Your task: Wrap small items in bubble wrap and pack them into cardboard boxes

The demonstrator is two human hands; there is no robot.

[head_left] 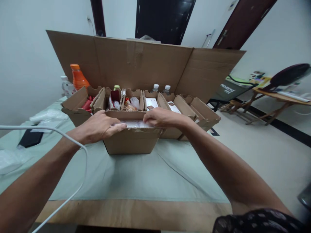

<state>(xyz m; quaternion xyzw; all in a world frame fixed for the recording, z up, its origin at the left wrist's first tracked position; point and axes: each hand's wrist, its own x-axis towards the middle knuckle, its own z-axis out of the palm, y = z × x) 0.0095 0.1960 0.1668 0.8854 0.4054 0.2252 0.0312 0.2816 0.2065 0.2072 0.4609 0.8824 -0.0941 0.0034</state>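
An open cardboard box point(132, 142) stands at the front of the row, its near side facing me. My left hand point(103, 127) grips its left corner, with the fingers over the edge and the thumb lying along the near rim. My right hand point(157, 117) is over the right end of the opening, slightly blurred, fingers bent and closed on clear plastic wrapping point(136, 124) that shows just inside the rim. The fingertips of my right hand and most of the box's contents are hidden.
Behind stand several narrow cardboard boxes point(77, 111) holding packets and white cartons. Bottles, one an orange bottle point(79, 77), stand before a tall cardboard panel point(145, 64). A white cable point(86, 161) crosses at left. A black phone-like object point(30, 137) and plastic bags lie on the green cloth point(136, 181).
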